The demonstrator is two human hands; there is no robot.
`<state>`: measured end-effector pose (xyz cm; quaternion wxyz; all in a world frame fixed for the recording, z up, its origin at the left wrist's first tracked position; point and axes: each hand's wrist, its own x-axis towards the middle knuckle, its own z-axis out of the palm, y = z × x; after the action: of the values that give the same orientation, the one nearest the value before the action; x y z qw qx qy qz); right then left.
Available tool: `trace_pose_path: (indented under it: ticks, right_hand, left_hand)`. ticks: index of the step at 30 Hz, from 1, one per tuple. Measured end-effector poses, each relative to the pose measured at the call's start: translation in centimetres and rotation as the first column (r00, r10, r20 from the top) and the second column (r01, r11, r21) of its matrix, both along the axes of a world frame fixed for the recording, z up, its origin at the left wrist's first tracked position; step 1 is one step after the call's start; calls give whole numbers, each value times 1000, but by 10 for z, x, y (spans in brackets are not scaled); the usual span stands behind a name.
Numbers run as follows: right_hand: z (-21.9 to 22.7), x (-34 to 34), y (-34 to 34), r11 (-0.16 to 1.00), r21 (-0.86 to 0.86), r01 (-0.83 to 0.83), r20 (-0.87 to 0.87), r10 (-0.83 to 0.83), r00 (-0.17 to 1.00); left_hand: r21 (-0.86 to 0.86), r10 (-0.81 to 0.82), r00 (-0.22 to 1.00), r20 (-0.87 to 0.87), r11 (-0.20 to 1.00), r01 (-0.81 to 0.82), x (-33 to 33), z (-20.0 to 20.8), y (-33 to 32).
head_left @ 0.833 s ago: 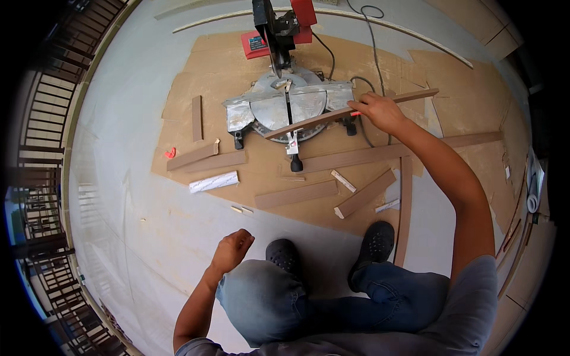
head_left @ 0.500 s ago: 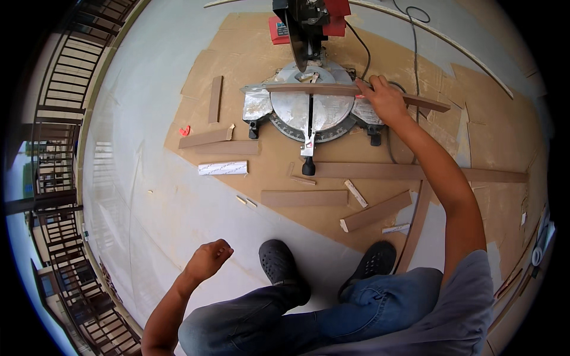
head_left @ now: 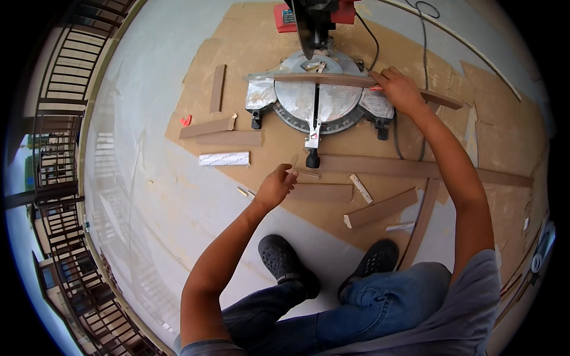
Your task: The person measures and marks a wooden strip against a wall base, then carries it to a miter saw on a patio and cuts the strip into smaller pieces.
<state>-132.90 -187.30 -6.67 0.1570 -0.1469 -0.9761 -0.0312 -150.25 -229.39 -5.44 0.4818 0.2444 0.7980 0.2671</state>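
A miter saw (head_left: 320,98) stands on the cardboard, its dark blade (head_left: 306,29) raised at the back. A long brown wood strip (head_left: 323,78) lies across the saw table against the fence and extends past its right end. My right hand (head_left: 398,89) grips this strip near the table's right side, with a small red patch showing under the fingers. My left hand (head_left: 277,185) hovers in front of the saw, left of the black knob (head_left: 313,159), fingers loosely bent and slightly apart. Nothing is visible in it. Below it a brown offcut (head_left: 323,192) is partly covered.
Several brown offcuts lie around, including one front right (head_left: 383,207) and a white-wrapped piece (head_left: 224,159) at left. A long brown board (head_left: 374,165) crosses the cardboard (head_left: 199,83) before the saw. A black cable (head_left: 426,77) runs along the right. My shoes (head_left: 285,261) stand in front.
My left hand has moved forward and right, from beside my knee to just in front of the saw. My right hand stays on the strip. The view has shifted slightly.
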Motion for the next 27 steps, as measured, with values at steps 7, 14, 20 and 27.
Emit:
trace_pose_path:
  ticks: [7,14,20,27]
  right_hand:
    - [-3,9,3,997,-63,55,-27,-57,998]
    - [-9,5,4,993,-110,50,-85,-59,995]
    - [-10,4,7,992,-117,40,-107,-52,993]
    - [-9,4,2,987,-159,39,-127,-59,990]
  left_hand:
    - [85,237,845,480,946,-314,11,-42,51]
    - [92,164,729,665,950,-298,-10,-54,54]
    - [157,213,763,611,912,-380,44,-71,83]
    - [204,490,599,634,641,-740,160,-82,178]
